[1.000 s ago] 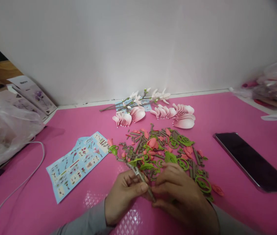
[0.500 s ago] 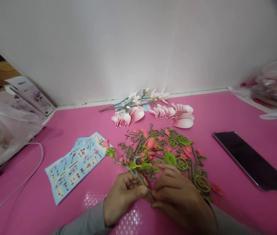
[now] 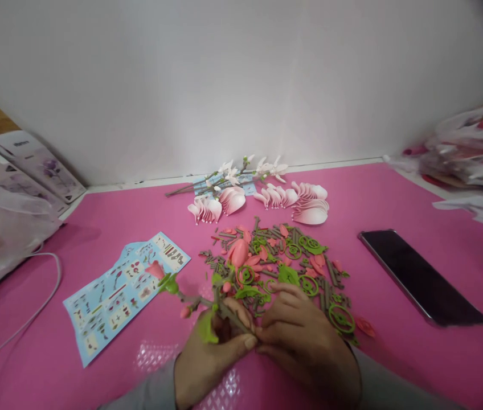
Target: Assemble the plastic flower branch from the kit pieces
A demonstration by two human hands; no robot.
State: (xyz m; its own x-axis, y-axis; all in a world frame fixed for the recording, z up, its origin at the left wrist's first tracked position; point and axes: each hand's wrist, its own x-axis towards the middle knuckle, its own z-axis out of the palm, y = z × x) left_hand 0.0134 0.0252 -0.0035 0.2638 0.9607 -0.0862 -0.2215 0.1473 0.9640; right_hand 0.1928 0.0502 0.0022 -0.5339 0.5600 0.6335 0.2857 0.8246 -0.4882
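Note:
A plastic toy flower branch (image 3: 230,316) with a brown stem, green leaves, small pink buds and pink blossoms slants up to the left. My left hand (image 3: 205,361) is closed around its lower stem, the thumb lying along it. At the stem's bottom end, the fingertips of my right hand (image 3: 307,339) are pinched together; what exactly lies between them is partly hidden. Just beyond my hands spreads a pile of loose parts (image 3: 293,251): brown stem pieces, green leaves and rings, pink petals.
Instruction sheets (image 3: 122,296) lie at the left, a dark phone (image 3: 423,276) at the right. Behind the pile are rows of pale pink petals (image 3: 310,212) and finished white flower branches (image 3: 233,173). Plastic bags (image 3: 467,142), boxes (image 3: 49,165) and a white cable (image 3: 56,296) flank the pink mat.
The flower branch has turned and tipped in my hands, its blossom end swinging left and nearer. My right fingertips have closed in on the stem end. The whole view has shifted slightly.

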